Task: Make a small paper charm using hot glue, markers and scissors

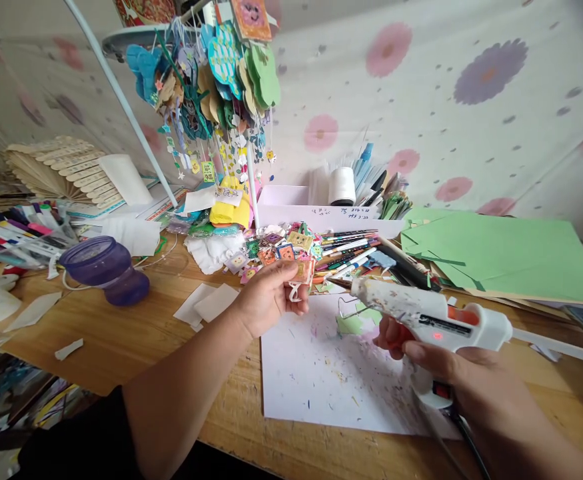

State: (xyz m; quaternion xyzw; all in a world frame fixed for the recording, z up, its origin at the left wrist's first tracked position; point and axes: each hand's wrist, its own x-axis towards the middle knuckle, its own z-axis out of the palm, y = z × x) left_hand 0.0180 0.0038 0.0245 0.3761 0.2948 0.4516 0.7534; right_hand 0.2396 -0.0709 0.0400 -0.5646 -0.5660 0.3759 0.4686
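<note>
My left hand (266,297) is closed on a small orange-and-tan paper craft tag (304,272) with a white ribbon or string loop hanging below it. In my right hand (446,373) is a white hot glue gun (421,313), its red light lit and my fingers around the handle and trigger. The nozzle points left, close to the tag's right side; whether they touch I cannot tell. Beneath both hands lies a stained white sheet of paper (316,380) with green paper scraps (356,323) on it.
Behind my left hand is a pile of small colourful tags (286,250), beside several pens (346,250). A purple jar (104,267) stands left. Green paper sheets (496,247) lie at right. A white box (291,213) and a stand with hanging paper crafts (224,60) are at the back.
</note>
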